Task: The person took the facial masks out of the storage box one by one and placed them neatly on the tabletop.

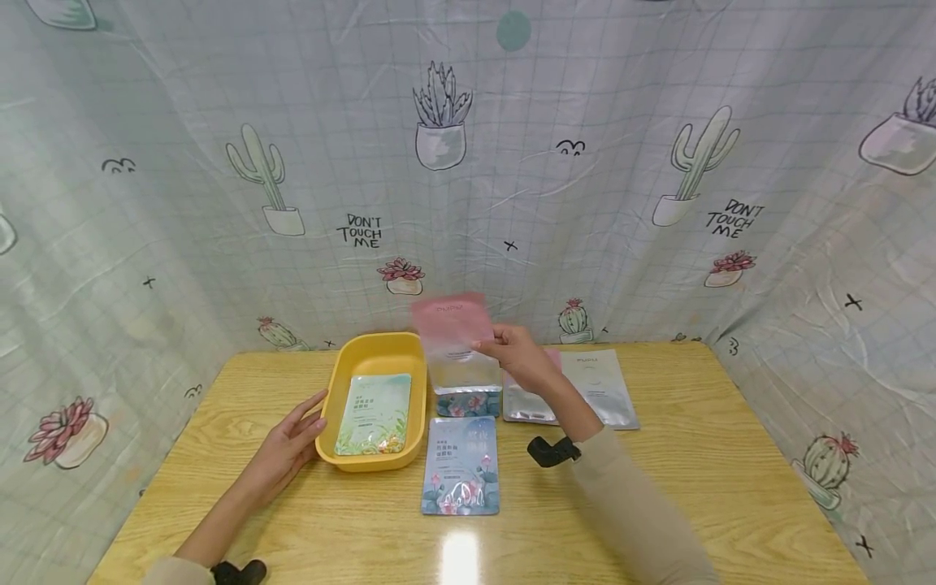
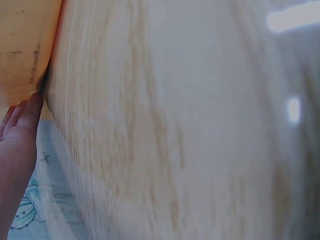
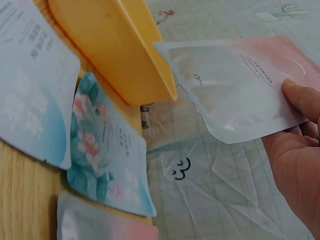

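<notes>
My right hand pinches a pink-and-silver sheet mask packet by its right edge. The packet hangs raised between the yellow bin and the other packets; the right wrist view shows "23ml" on its silver part. With fairly straight fingers, my left hand touches the bin's left side. Inside the bin lies a green mask packet. A blue floral packet lies right of the bin, and a second blue floral packet is partly hidden behind the raised one in the head view.
To the right, a silver-white packet and another pink-and-silver packet, partly behind my right hand, lie on the wooden table. A cactus-print curtain stands along the table's back and sides.
</notes>
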The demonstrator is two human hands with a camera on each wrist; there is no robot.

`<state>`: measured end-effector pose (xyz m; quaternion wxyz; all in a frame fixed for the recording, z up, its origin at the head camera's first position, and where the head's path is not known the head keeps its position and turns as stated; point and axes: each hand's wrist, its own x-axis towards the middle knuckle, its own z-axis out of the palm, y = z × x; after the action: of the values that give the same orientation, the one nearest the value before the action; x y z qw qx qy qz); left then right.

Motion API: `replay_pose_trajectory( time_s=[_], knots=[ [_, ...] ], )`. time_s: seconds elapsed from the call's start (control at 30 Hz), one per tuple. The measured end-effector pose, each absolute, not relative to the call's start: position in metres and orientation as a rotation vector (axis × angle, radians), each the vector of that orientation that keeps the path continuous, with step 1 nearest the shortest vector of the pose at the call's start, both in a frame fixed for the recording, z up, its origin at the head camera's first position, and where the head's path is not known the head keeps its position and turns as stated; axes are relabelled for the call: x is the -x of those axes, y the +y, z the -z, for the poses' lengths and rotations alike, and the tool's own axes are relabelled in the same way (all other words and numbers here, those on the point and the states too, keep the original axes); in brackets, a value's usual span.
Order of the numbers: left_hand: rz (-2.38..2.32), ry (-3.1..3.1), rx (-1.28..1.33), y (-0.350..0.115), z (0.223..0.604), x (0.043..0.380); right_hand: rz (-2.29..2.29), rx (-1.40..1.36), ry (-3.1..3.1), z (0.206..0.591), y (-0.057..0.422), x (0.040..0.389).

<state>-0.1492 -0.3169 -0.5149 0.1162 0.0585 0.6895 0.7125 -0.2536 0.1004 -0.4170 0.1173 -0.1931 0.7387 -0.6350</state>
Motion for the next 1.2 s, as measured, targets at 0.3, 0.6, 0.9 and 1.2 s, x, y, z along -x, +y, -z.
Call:
replay_pose_trajectory(
  time_s=[0.3,0.6,0.9,1.2],
  knots=[
    [-2.083,2.021,-0.166,-0.317,0.514,0.149,1.85,0.552,2.212,0.418,0.128,0.245],
    [-2.081,2.029,-0.159,-0.318,0.515,0.148,1.695,0.494,2.5,0.419,0.143,0.24],
    [-2.078,2.032,-0.155,-0.317,0.516,0.147,1.571,0.447,2.584,0.425,0.153,0.233],
    [-2.071,2.042,-0.148,-0.316,0.515,0.148,1.577,0.443,2.552,0.431,0.164,0.224]
  ],
)
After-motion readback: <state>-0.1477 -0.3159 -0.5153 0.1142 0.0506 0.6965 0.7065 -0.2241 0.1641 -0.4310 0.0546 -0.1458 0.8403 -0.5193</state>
